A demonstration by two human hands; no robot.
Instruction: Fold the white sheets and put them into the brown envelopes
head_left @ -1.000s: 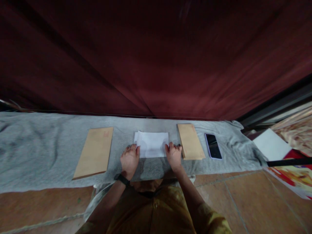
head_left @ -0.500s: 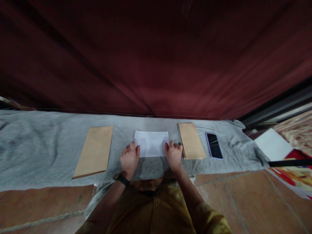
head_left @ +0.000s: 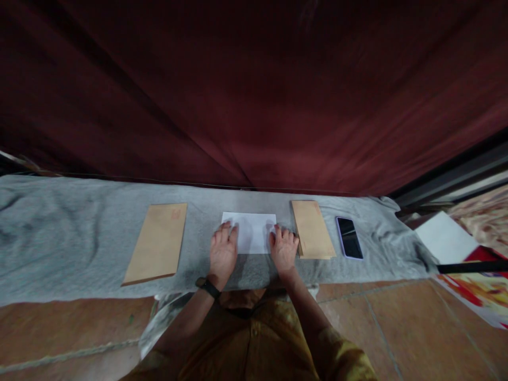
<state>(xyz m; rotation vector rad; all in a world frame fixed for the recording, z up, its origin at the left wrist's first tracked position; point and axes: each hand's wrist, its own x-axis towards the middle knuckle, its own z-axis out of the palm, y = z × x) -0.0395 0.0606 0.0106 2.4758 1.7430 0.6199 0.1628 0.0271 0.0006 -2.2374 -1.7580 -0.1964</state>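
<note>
A folded white sheet of paper (head_left: 252,230) lies on a grey cloth (head_left: 79,233) in front of me. My left hand (head_left: 223,253) rests flat on its left part, fingers stretched out. At the paper's right edge, my right hand (head_left: 284,248) lies flat too, fingers extended, close to a stack of brown envelopes (head_left: 313,229). A single brown envelope (head_left: 159,242) lies to the left of my left hand. A black band sits on my left wrist.
A phone (head_left: 348,237) with a dark screen lies right of the envelope stack. A dark red curtain (head_left: 254,95) hangs behind the cloth. A white sheet (head_left: 444,238) and colourful printed material (head_left: 482,283) lie at the right. Tiled floor runs along the near side.
The paper's loose upper layer has been pressed flat. Both hands moved forward onto the paper, the left hand also shifting right.
</note>
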